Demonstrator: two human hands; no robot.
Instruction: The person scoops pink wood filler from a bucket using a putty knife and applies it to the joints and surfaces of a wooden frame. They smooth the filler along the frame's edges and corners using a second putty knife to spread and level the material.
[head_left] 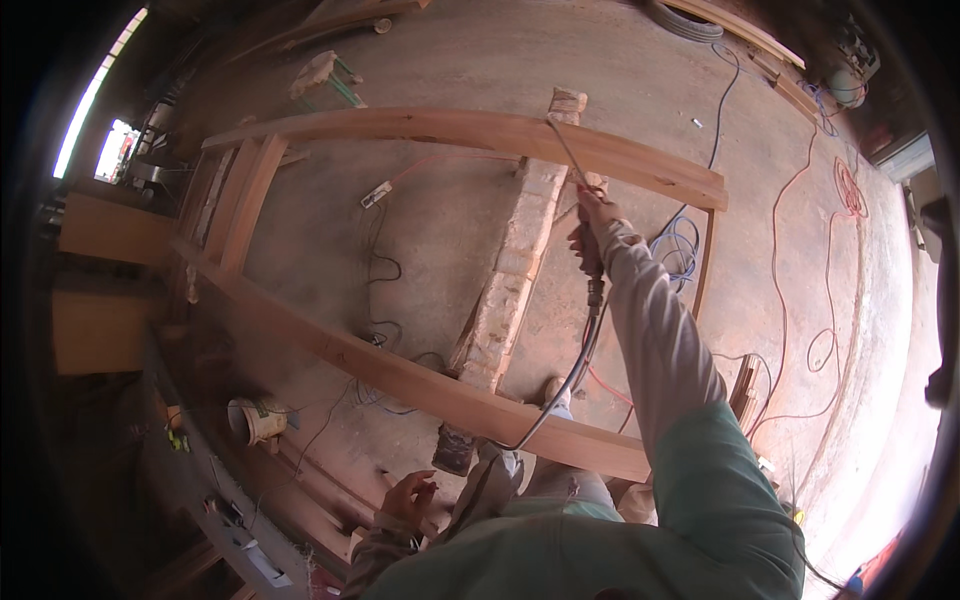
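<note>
My right hand [597, 212] is stretched far forward, closed round an air blow gun [592, 255]. The gun's long thin nozzle [566, 148] reaches up to the far beam of a wooden frame [440, 125]. From its lower end a dark air hose [578, 370] curves back across the near beam [380, 370]. My left hand [408, 500] hangs low by my side, on the near side of that beam. Its fingers are loosely bent and partly apart, with nothing visible in them. A rough, pale-spattered timber support [515, 265] runs crosswise under the frame.
Slats [255, 205] join the frame's left end. Blue hose coils [680, 250], an orange cord [778, 260] and a power strip [376, 194] lie on the concrete floor. A bucket [257, 420] stands at left, a green-legged stool [328, 80] beyond the frame, a tyre [688, 20] at the back.
</note>
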